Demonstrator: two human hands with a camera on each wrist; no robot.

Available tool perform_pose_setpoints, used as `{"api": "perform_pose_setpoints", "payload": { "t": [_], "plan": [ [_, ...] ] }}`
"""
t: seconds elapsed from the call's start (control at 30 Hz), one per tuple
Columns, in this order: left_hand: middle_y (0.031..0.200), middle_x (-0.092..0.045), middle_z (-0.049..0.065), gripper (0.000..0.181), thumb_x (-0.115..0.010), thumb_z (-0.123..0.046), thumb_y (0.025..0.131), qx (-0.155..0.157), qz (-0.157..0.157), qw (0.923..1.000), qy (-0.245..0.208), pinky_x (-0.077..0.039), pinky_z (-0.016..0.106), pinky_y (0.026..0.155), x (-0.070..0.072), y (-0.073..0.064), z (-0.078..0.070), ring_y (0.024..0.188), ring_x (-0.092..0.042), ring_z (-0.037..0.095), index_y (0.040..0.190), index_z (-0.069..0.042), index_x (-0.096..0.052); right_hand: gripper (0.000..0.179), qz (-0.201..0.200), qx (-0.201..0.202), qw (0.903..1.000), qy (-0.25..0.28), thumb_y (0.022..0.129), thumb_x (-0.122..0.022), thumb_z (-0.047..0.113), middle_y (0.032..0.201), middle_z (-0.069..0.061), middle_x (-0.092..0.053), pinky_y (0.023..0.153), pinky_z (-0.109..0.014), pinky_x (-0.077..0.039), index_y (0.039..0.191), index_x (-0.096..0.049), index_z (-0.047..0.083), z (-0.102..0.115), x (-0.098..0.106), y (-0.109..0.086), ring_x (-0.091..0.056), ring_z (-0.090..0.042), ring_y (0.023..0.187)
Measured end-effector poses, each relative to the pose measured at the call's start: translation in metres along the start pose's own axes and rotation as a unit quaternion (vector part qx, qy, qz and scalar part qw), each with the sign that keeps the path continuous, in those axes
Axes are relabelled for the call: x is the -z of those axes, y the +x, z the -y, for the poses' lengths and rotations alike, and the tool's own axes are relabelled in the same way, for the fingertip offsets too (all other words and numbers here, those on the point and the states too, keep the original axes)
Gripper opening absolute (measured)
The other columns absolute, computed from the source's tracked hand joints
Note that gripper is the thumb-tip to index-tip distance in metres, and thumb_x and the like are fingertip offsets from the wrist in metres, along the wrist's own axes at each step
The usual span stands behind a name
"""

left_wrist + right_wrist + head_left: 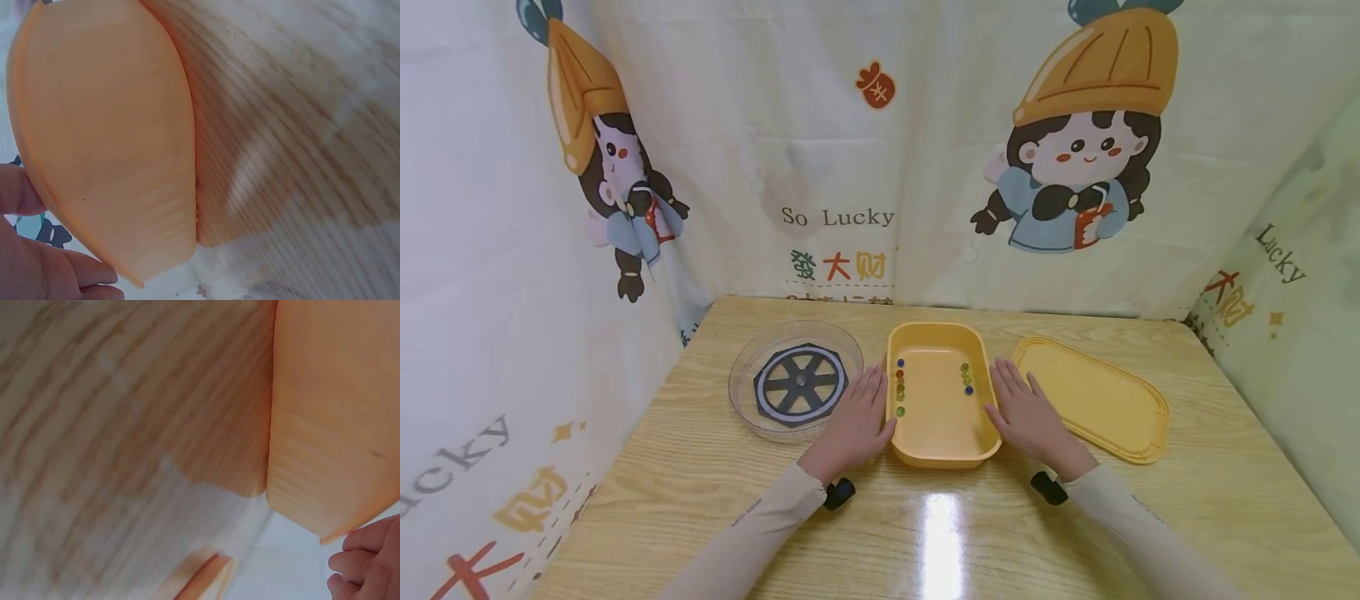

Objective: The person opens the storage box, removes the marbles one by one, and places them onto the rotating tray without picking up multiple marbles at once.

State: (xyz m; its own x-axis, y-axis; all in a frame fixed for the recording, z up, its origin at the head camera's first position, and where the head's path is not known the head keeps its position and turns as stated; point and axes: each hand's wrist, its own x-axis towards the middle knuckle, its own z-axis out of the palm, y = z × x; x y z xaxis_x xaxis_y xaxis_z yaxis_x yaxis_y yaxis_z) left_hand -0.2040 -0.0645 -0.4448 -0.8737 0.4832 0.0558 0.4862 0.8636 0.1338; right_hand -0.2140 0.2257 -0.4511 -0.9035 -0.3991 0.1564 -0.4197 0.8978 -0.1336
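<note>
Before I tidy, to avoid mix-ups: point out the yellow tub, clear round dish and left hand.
Yellow tub (932,417): head view, bare inside floor.
Clear round dish (742,387): head view, left wall.
Left hand (854,422): head view, back of hand.

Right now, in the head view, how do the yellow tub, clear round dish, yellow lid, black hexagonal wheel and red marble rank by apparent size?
Largest to smallest:
1. Yellow tub
2. Clear round dish and yellow lid, too alike to rank
3. Black hexagonal wheel
4. Red marble, by far the smallest
</note>
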Motion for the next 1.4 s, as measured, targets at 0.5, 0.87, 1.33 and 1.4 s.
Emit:
{"api": "perform_pose_setpoints", "payload": {
  "t": [0.5, 0.87, 1.33, 1.4],
  "plan": [
    [0.150, -0.033, 0.020, 0.064, -0.056, -0.036, 0.093, -0.029, -0.001, 0.9995, -0.012, -0.029, 0.040, 0.113, 0.042, 0.031, -0.009, 0.140, -0.032, 0.031, 0.142, 0.001, -0.036, 0.060, 0.005, -0.012, 0.9999, -0.006, 0.097, -0.043, 0.021, 0.152, -0.025, -0.023, 0.112, -0.057, -0.018, 0.144, -0.024, -0.010, 0.002, -0.002, 0.000, -0.021, -0.040, 0.142],
    [0.113, -0.069, 0.005, 0.033, -0.066, -0.024, 0.087, -0.011, -0.012, 0.9473, -0.320, -0.051, 0.027, 0.085, 0.054, 0.095, -0.032, 0.102, -0.065, 0.017, 0.117, -0.010, -0.067, 0.060, 0.009, -0.013, 0.9998, -0.008, 0.097, -0.042, 0.021, 0.153, -0.024, -0.022, 0.112, -0.057, -0.019, 0.144, -0.023, -0.009, 0.001, -0.002, 0.002, -0.021, -0.039, 0.142],
    [0.093, -0.073, 0.011, 0.025, -0.074, -0.003, 0.078, -0.024, 0.054, 0.9209, -0.385, -0.052, 0.017, 0.070, 0.005, 0.139, -0.042, 0.085, -0.070, 0.018, 0.102, 0.002, -0.071, 0.059, -0.001, -0.005, 0.9999, -0.011, 0.096, -0.044, 0.021, 0.151, -0.025, -0.027, 0.111, -0.057, -0.021, 0.143, -0.026, -0.010, 0.003, -0.001, 0.003, -0.024, -0.039, 0.141],
    [0.091, -0.073, 0.011, 0.022, -0.074, -0.002, 0.077, -0.026, 0.056, 0.9263, -0.372, -0.051, 0.016, 0.068, 0.000, 0.142, -0.043, 0.081, -0.069, 0.016, 0.098, 0.002, -0.071, 0.058, -0.006, -0.003, 0.9999, -0.009, 0.096, -0.044, 0.021, 0.150, -0.025, -0.028, 0.111, -0.057, -0.022, 0.143, -0.027, -0.010, 0.004, -0.002, 0.003, -0.025, -0.039, 0.140]
  ]
}}
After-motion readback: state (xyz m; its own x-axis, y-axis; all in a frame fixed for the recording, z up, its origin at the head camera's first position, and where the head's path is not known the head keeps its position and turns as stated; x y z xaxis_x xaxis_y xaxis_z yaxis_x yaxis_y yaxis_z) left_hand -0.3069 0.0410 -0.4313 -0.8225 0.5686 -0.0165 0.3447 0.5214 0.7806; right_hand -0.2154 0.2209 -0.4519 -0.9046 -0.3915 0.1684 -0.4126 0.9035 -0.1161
